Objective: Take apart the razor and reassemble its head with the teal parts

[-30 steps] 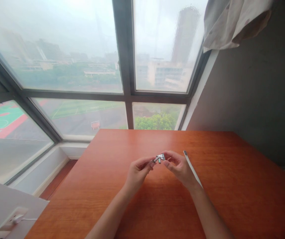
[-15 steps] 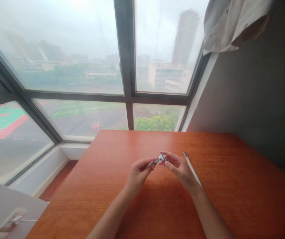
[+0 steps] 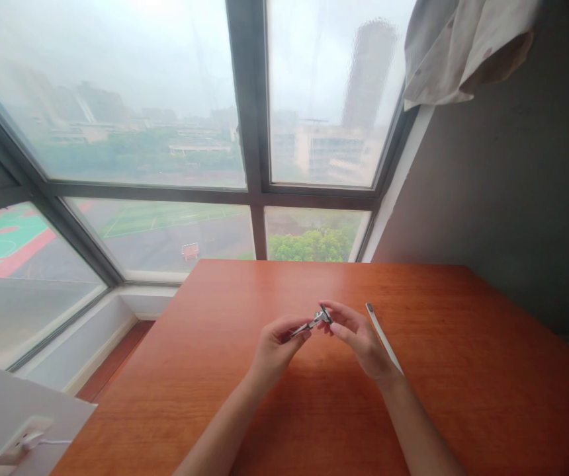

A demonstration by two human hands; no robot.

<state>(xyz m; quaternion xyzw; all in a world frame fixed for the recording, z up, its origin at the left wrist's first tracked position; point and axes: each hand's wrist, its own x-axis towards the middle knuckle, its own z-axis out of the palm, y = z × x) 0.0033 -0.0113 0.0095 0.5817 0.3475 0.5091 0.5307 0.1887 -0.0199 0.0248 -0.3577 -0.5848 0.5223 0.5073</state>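
Above the middle of the table, both hands meet at a small silver and dark razor (image 3: 320, 317). My left hand (image 3: 277, 345) pinches its handle between thumb and fingers, hiding the lower end. At the other end, my right hand (image 3: 361, 337) has its thumb and fingertips closed about the dark crosswise head. A white toothbrush (image 3: 384, 340) with a dark-bristled head lies on the table just beyond my right hand, its lower end hidden behind the wrist.
The brown wooden table (image 3: 180, 396) reaches to the large framed window (image 3: 257, 195). At lower left, a plug with a white cable sits in a wall socket (image 3: 21, 446). Pale cloth (image 3: 468, 53) hangs at upper right, by the dark wall (image 3: 503, 185).
The razor has turned slightly in the hands, and more of its silver neck shows. Both hands stay in nearly the same place.
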